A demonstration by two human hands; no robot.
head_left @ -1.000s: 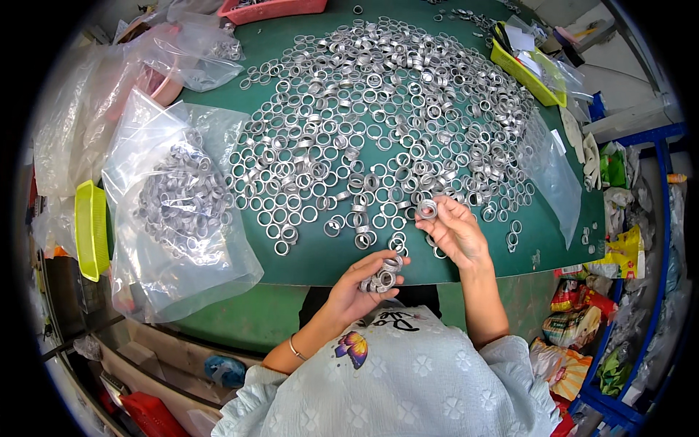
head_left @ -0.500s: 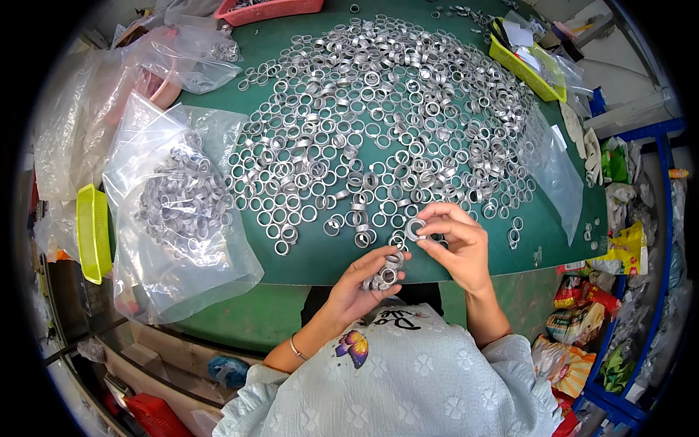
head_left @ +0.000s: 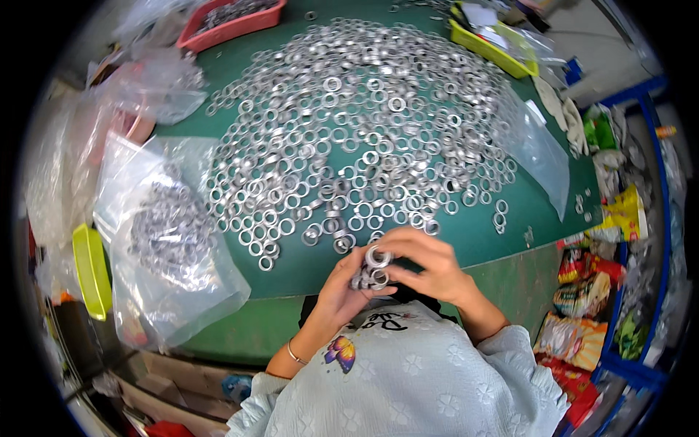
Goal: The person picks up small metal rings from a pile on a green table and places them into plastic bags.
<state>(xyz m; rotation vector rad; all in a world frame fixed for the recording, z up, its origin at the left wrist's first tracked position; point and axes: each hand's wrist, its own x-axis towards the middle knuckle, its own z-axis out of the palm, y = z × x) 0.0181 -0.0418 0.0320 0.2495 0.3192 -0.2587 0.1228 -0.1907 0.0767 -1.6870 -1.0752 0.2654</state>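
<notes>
My left hand (head_left: pixel 339 287) cups several silver metal rings (head_left: pixel 362 279) against its palm and fingers, just off the near table edge. Right beside it, my right hand (head_left: pixel 424 264) pinches a single metal ring (head_left: pixel 378 256) between thumb and fingers. That ring overlaps the ones in the left hand; whether it touches them I cannot tell. Beyond both hands a broad heap of similar rings (head_left: pixel 378 131) spreads over the green table (head_left: pixel 306 273). More of these rings lie in a clear plastic bag (head_left: pixel 211 284) at the left.
A red tray (head_left: pixel 240 29) of small metal parts stands at the far left, a yellow-green basket (head_left: pixel 495 51) at the far right. An upright yellow basket (head_left: pixel 91 269) is by the left edge. Blue shelving (head_left: pixel 641 375) with colourful packets borders the right side.
My right hand has moved left with its ring, from the heap's near edge to my left hand. The head view has shifted and tilted slightly.
</notes>
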